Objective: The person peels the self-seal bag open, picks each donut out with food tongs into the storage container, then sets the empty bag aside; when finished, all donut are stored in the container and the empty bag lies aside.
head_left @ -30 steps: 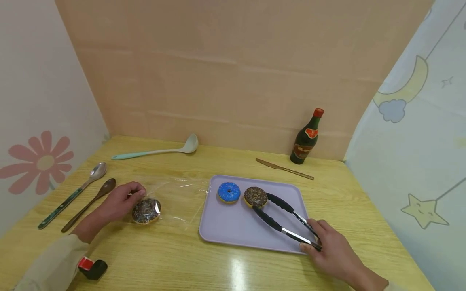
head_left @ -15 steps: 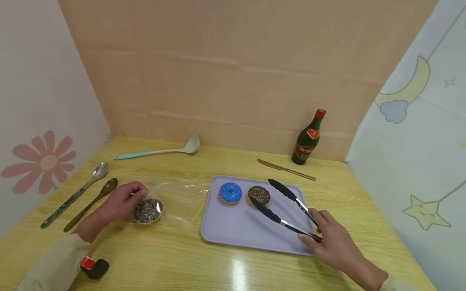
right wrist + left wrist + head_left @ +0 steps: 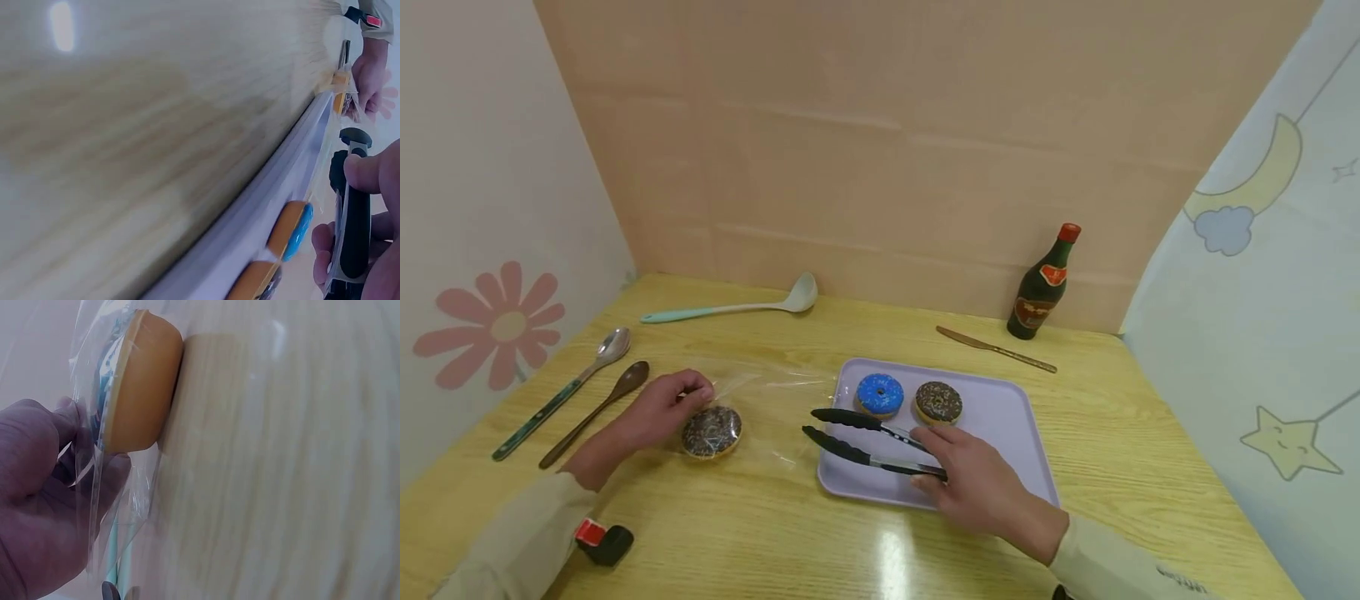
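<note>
My left hand (image 3: 662, 410) pinches the edge of a clear plastic bag (image 3: 775, 396) lying on the table. Inside the bag, next to the fingers, is a chocolate donut (image 3: 712, 433); its orange side (image 3: 147, 387) faces the left wrist view. With my right hand (image 3: 973, 483) I grip black-tipped tongs (image 3: 838, 447) above the lavender tray (image 3: 1015, 450). The tong tips point left past the tray's edge toward the bag, close together with nothing between them. On the tray sit a blue sprinkled donut (image 3: 880, 393) and a second chocolate donut (image 3: 938, 403), just beyond the tongs.
A metal spoon (image 3: 597, 363) and a wooden spoon (image 3: 601, 408) lie at the left. Along the back are a ladle (image 3: 752, 307), a knife (image 3: 996, 347) and an upright bottle (image 3: 1041, 287). A wall stands behind, with patterned sheets at both sides.
The tongs came off the chocolate donut on the tray, swung left and closed to a narrow gap. That donut stays on the tray. My left hand still holds the bag in place.
</note>
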`<action>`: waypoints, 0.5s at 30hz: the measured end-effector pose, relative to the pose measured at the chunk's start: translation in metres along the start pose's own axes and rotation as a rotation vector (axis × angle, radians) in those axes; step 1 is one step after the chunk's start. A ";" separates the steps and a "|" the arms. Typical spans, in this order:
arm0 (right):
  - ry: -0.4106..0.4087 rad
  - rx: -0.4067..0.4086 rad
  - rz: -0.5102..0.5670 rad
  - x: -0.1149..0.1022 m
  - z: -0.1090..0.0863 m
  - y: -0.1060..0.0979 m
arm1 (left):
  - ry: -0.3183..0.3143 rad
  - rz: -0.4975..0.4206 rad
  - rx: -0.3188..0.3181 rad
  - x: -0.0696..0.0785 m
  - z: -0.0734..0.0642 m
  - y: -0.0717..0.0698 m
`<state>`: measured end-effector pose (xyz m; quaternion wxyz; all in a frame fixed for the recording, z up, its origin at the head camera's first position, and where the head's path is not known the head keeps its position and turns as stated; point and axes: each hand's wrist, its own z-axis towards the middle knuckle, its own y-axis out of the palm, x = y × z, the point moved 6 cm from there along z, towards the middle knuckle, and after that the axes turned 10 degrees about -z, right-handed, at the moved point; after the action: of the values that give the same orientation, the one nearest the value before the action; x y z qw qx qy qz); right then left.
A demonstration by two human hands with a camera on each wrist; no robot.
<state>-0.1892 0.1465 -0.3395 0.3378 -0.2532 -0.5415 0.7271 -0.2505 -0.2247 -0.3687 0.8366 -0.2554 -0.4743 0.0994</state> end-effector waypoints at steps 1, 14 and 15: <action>-0.006 -0.012 -0.011 -0.002 0.005 0.001 | -0.004 -0.003 -0.004 0.000 0.000 0.001; -0.103 -0.102 -0.038 -0.023 0.045 0.017 | -0.122 0.027 0.018 -0.002 0.001 0.002; -0.106 -0.107 -0.035 -0.024 0.047 0.018 | -0.129 0.025 0.017 -0.002 0.001 0.002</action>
<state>-0.2126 0.0958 -0.3432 0.3072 -0.2224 -0.6011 0.7035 -0.2526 -0.2235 -0.3707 0.8052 -0.2472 -0.5230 0.1301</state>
